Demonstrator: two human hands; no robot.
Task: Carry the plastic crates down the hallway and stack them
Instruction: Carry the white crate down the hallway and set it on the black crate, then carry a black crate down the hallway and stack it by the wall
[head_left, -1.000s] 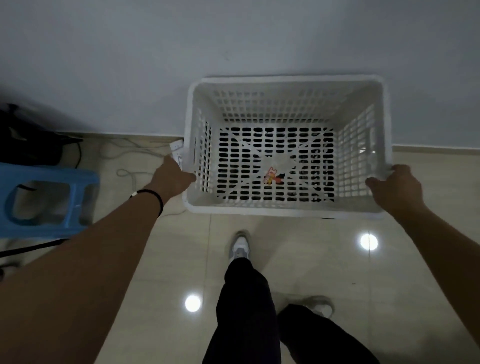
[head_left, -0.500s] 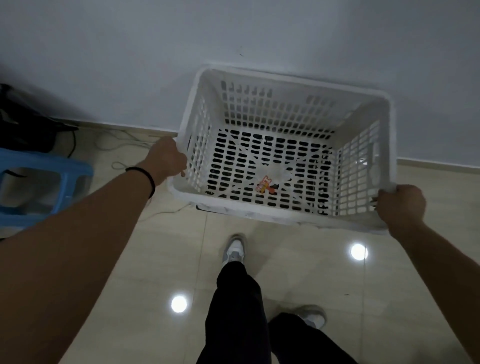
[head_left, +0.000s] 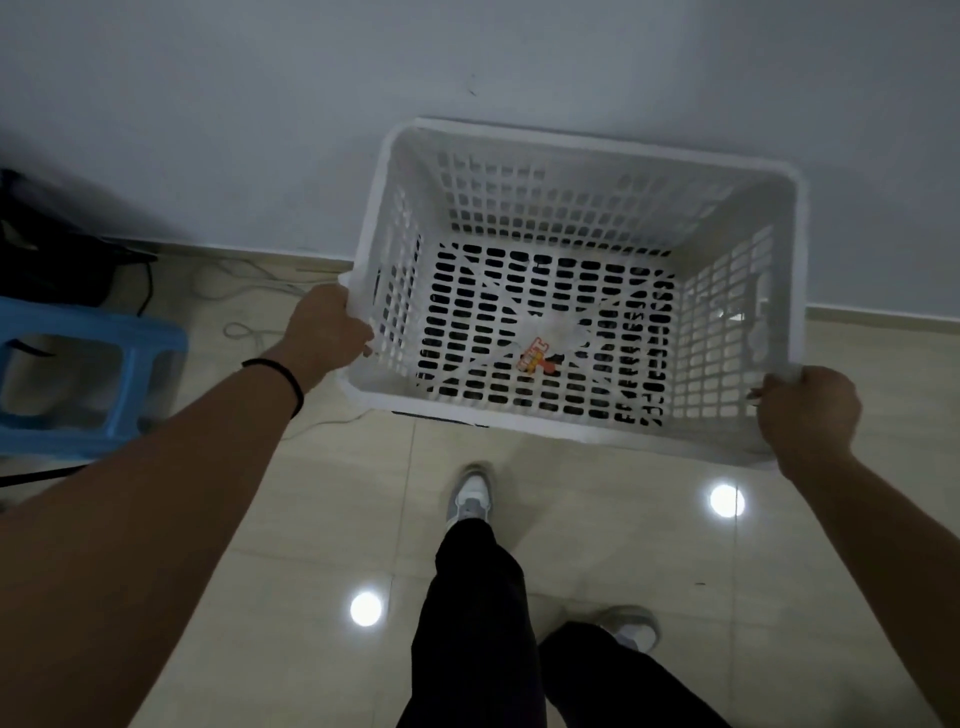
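A white perforated plastic crate hangs in the air before a pale wall, tilted with its right side lower. My left hand grips the left rim near the front corner. My right hand is closed on the front right corner of the rim. A small red and yellow label lies on the slotted bottom. Through the slots I see something dark below, and a dark edge shows under the front rim.
A blue plastic stool stands at the left on the beige tile floor. Black gear and loose cables lie by the wall. My legs and pale shoes are below the crate.
The crate has been lifted up and tilted, its left side rising along the wall, with both hands still gripping the rim. My view has shifted slightly to the left.
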